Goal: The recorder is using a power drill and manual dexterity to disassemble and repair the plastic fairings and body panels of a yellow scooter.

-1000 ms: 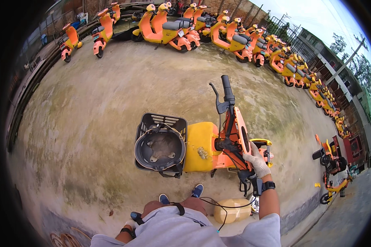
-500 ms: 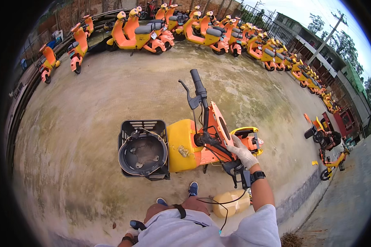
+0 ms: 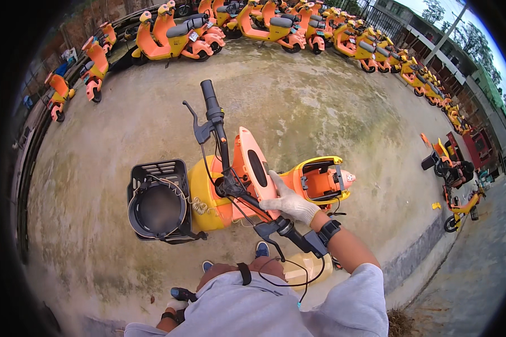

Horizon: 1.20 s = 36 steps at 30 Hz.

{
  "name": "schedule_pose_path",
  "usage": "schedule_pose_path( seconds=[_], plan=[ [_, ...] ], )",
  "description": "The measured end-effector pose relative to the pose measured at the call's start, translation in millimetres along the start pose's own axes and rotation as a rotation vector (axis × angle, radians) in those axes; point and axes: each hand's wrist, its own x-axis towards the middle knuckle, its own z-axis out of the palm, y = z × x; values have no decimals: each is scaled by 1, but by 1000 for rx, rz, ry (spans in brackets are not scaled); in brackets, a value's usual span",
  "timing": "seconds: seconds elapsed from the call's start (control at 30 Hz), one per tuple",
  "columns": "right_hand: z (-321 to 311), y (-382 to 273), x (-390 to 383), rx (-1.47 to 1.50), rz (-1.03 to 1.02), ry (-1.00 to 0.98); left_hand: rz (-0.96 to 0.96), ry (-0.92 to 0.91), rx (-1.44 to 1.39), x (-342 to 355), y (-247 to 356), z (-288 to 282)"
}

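Observation:
My right hand [image 3: 287,202], in a pale glove, grips the edge of an orange panel [image 3: 244,151] set against the handlebar [image 3: 209,95] of a yellow-and-orange scooter [image 3: 208,208]. Cables and brake levers hang around it. My left hand [image 3: 177,305], gloved and low beside my hip, is closed on what looks like a cordless drill [image 3: 181,294], partly hidden by my body. A black front basket [image 3: 140,174] holds a round dark bucket [image 3: 157,210], with a coiled wire beside it. Behind the panel, the open rear [image 3: 320,180] of the scooter shows an orange compartment.
Several yellow-and-orange scooters [image 3: 264,28] stand along the back wall and right side of the concrete yard [image 3: 95,168]. Long poles [image 3: 28,163] line the left edge. Parts and scooters [image 3: 461,208] sit near the right kerb. A tan rounded object [image 3: 315,269] lies by my feet.
The handlebar and orange panel have swung leftward with my right hand on the panel, showing more of the scooter's rear. The basket also appears further left as my view shifts.

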Motion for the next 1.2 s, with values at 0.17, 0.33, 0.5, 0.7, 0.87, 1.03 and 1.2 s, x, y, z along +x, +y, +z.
schedule_pose_path(
  seconds=[0.17, 0.33, 0.5, 0.7, 0.87, 1.03, 1.2],
  plan=[
    [-8, -20, 9, 76, 1, -105, 180, 127, 113, 3, -12, 44],
    [-23, 2, 18, 29, -65, -41, 183, 114, -138, -59, 66, 62],
    [-20, 4, 25, 37, -49, -6, 187, 104, -112, -67, 61, 86],
    [-24, -8, 23, 200, 45, -154, -102, 35, -120, -44, 25, 137],
    [-26, -3, 35, 393, 156, -241, -193, -6, -366, -74, 4, 201],
    [-31, 12, 69, 466, 187, -412, -318, 33, -381, -98, 16, 253],
    [-33, 26, 91, 627, 310, -597, -268, 176, -591, -128, 67, 297]
  ],
)
